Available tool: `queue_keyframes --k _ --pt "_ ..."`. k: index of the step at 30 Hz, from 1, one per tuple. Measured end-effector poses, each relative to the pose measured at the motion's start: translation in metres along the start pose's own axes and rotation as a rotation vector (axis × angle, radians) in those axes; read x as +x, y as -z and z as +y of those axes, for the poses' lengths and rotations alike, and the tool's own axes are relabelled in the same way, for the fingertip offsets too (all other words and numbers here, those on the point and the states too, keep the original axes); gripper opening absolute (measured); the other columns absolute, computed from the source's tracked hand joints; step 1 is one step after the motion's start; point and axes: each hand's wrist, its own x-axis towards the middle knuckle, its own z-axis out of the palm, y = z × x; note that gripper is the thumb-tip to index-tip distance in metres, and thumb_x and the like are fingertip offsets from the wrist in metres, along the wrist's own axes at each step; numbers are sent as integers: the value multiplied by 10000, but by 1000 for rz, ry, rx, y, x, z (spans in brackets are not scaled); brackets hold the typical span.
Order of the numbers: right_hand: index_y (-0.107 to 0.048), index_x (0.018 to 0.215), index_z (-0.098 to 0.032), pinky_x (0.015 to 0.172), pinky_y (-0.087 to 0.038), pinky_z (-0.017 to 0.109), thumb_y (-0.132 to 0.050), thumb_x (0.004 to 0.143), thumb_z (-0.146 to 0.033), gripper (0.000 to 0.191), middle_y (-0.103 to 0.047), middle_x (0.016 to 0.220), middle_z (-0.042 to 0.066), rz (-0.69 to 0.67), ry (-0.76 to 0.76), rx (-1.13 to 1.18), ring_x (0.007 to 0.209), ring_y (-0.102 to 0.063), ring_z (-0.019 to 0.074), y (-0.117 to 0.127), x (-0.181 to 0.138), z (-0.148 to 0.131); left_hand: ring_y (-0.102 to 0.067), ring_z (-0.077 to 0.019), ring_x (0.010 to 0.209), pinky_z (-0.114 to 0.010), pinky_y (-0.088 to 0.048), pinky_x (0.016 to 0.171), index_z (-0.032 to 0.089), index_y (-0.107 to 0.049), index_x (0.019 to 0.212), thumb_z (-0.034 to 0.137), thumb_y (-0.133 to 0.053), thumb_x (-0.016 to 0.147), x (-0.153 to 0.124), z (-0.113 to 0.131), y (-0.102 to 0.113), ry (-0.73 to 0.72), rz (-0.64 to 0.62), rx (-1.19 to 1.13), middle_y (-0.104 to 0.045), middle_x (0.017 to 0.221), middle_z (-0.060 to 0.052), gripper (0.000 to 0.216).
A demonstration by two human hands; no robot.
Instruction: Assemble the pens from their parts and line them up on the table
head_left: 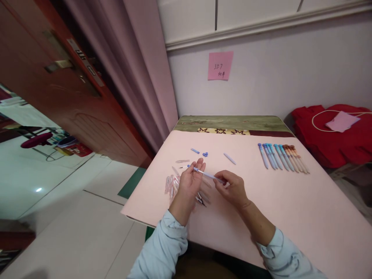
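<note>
Firstly, pen (pixel 207 174): one, slim, pale blue with a white stretch and a darker blue part toward one end. Held above the tabletop (pixel 319 217), slanting between the two grips. Judged light, stiff and smooth, probably plastic; liable to roll or slide if laid loose across skin. Narrow inner parts, if drawn out, would likely bend or mark sooner than the outer shell. Best hold: the wide pale end between thumb and fingertips, with light support under the white stretch; pressure on the thin part is best kept low.

Right grip (pixel 234 188): closed on the pale end of the pen, thumb and fingers pinching it. Left grip (pixel 190 180): palm upturned, fingers extended, pen lying across it; whether it pinches or merely supports cannot be told.

Beneath and beside the left grip: loose parts (pixel 171 186), clear and pinkish, heaped, partly hidden by that arm; refills (pixel 200 199), dark-tipped, among them.

Beyond the grips: blue stick (pixel 195 150), short; blue bits (pixel 205 154), small, clustered just beside it; barrel (pixel 229 158), pale, lying apart, toward the row.

Far right: row of pens (pixel 283 158), side by side, blue tones running to brown.

Outermost: note (pixel 220 66), pink, handwritten, on the wall; cloth (pixel 331 131), red, beside the tabletop.
</note>
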Motion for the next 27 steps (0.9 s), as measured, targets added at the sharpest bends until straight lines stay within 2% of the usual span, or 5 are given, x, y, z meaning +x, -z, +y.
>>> queue_keyframes --k 7,13,16,22,27 --pt "-646 773 -211 564 -395 241 -607 800 -211 48 -594 636 -17 18 2 -59 557 -493 118 -1 0 -1 -604 -256 1201 -440 -460 1050 147 -592 949 180 -556 913 -4 -17 11 -45 -170 166 -662 1216 -172 61" --pt "-651 813 -215 564 -412 240 -600 852 -243 70 -626 679 -9 81 -11 -60 576 -519 120 -2 0 -1 -647 -277 1120 -455 -486 1007 152 -635 1111 314 -655 866 -14 -21 17 -78 -168 328 -673 1186 -157 295" --pt "-654 844 -219 586 -437 248 -603 868 -251 65 -650 721 -2 90 -4 -36 589 -540 122 -3 0 -1 -662 -256 1088 -435 -505 985 152 -644 1080 286 -681 848 -16 -20 17 -102 -146 350 -693 1135 -140 270" --pt "-643 937 -227 647 -489 274 -633 861 -265 86 -677 797 18 106 16 28 661 -591 145 -4 -1 0 -704 -232 963 -404 -526 946 142 -605 872 240 -720 809 -14 -19 18 -147 -148 329 -728 1003 -129 164" --pt "-609 861 -222 635 -485 265 -643 853 -277 65 -650 745 7 144 -5 50 652 -577 142 -3 0 -2 -703 -193 907 -359 -544 894 150 -622 885 248 -756 773 -12 -17 20 -140 -150 337 -732 960 -94 200"
